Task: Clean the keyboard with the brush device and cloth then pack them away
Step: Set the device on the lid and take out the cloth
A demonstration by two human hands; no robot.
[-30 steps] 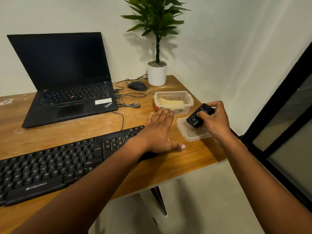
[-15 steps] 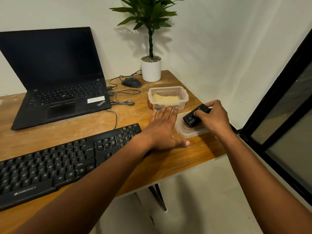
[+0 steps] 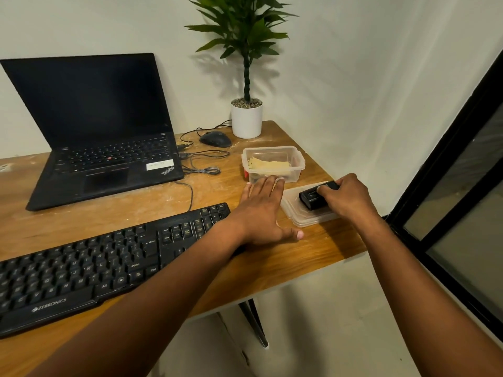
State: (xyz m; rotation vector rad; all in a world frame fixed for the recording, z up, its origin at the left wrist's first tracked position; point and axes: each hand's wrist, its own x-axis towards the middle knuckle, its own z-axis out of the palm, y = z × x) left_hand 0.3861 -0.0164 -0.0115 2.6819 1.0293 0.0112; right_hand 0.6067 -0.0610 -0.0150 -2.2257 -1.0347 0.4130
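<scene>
Head view. Wooden surface (image 3: 152, 210) w/ keyboard (image 3: 89, 268) along the near edge, black, ZEBRONICS on its front lip; its right end is partly covered by the left forearm. Left hand (image 3: 261, 213) lies palm-down near the right edge, fingers straight and together, thumb spread toward the near edge; fingertips just at the near wall of the clear container (image 3: 273, 164), touching or not cannot be told. Container is open-topped and sits toward the far right corner, w/ the folded yellow cloth (image 3: 268, 167) inside.

Right hand (image 3: 348, 198) grips the brush device (image 3: 311, 198), a small black block, fingers curled over its right end, thumb side hidden. Device rests on or just above the container lid (image 3: 302, 216), which lies flat by the right edge, just right of the left hand; contact w/ lid not resolvable.

Bkgd: open laptop (image 3: 103, 148), screen dark, at the far left; black mouse (image 3: 215, 139) and loose cables (image 3: 202, 164) between laptop and container; potted plant (image 3: 246, 115) in a white pot at the far right corner. Dark window frame (image 3: 446, 170) to the right, off the surface.
</scene>
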